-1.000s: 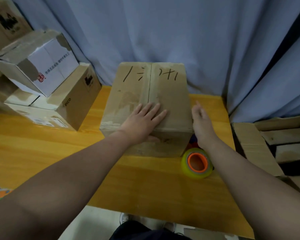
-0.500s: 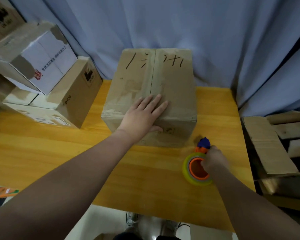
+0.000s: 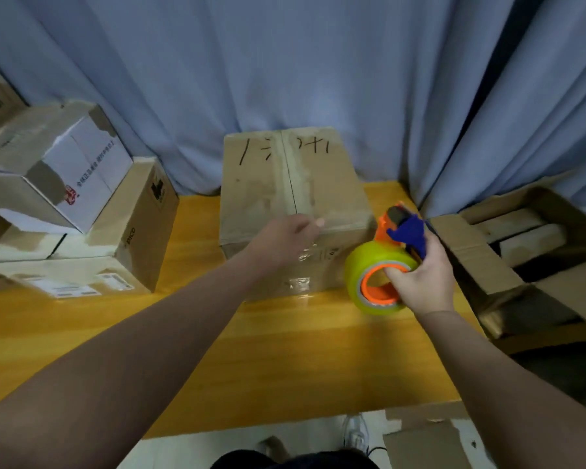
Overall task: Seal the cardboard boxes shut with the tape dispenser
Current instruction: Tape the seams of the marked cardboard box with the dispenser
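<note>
cardboard box (image 3: 261, 184) sits on the table (image 3: 285, 350), matte brown, its flaps meeting at a straight seam edged with pale old tape, black scrawl near the back. left hand (image 3: 281, 240) lies at its near top edge, fingers curled; whether they pinch anything i cannot tell. right hand (image 3: 427, 275) grips the dispenser (image 3: 383, 265) just right of the box: glossy yellow roll, round orange hub, blue handle
</note>
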`<state>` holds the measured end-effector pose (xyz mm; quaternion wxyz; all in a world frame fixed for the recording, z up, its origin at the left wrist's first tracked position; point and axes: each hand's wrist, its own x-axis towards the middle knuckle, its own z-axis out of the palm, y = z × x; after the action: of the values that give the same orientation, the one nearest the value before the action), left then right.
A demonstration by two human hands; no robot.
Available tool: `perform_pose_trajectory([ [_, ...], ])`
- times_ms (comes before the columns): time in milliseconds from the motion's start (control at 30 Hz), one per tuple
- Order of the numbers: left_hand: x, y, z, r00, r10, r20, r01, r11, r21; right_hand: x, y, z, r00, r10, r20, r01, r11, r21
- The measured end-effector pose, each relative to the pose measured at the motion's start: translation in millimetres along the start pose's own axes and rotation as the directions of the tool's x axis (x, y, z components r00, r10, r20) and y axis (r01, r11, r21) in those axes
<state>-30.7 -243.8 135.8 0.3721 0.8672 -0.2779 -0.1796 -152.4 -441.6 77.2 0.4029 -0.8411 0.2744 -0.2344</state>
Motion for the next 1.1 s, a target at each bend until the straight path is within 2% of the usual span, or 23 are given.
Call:
perform_pose_trajectory([
  [33, -8, 3, -2, 0.999, -0.051, 0.015, 0.052, 0.988, -0.148, -7, -10, 5, 0.998, -0.056, -0.002, 0.056, 0.998, 0.02],
  [100, -23, 10, -7, 0.987, -0.148, 0.07, 0.164, 0.879, -0.447, -20, -31, 16, 0.985, -0.171, 0.01, 0.17, 0.984, 0.053],
  [200, -42, 16, -25, 0.962, -0.248, 0.111, 0.267, 0.795, -0.544, -36, -61, 34, 0.956, -0.285, 0.071, 0.279, 0.957, 0.083],
  [300, -60, 12, -48, 0.947, -0.285, 0.149, 0.319, 0.768, -0.555, -47, -83, 53, 0.91, -0.404, 0.09, 0.396, 0.913, 0.095],
  [500, -93, -11, -84, 0.948, -0.26, 0.185, 0.319, 0.736, -0.597, -56, -112, 75, 0.873, -0.451, 0.185, 0.434, 0.892, 0.127],
  [700, -104, -24, -104, 0.953, -0.292, 0.084, 0.278, 0.725, -0.63, -57, -125, 88, 0.856, -0.45, 0.253, 0.427, 0.893, 0.144],
  [800, -103, -28, -111, 0.945, -0.324, 0.049, 0.292, 0.763, -0.577, -55, -130, 89, 0.827, -0.475, 0.3, 0.464, 0.879, 0.114],
  [967, -93, -30, -115, 0.911, -0.411, 0.044, 0.387, 0.813, -0.435, -43, -129, 95, 0.739, -0.415, 0.531, 0.52, 0.852, -0.057],
  [1033, -89, -33, -116, 0.896, -0.441, 0.056, 0.428, 0.82, -0.381, -42, -127, 98, 0.719, -0.374, 0.585, 0.495, 0.867, -0.054],
  [1100, -84, -35, -118, 0.883, -0.464, 0.075, 0.459, 0.815, -0.353, -43, -125, 99, 0.692, -0.338, 0.638, 0.419, 0.908, 0.027],
])
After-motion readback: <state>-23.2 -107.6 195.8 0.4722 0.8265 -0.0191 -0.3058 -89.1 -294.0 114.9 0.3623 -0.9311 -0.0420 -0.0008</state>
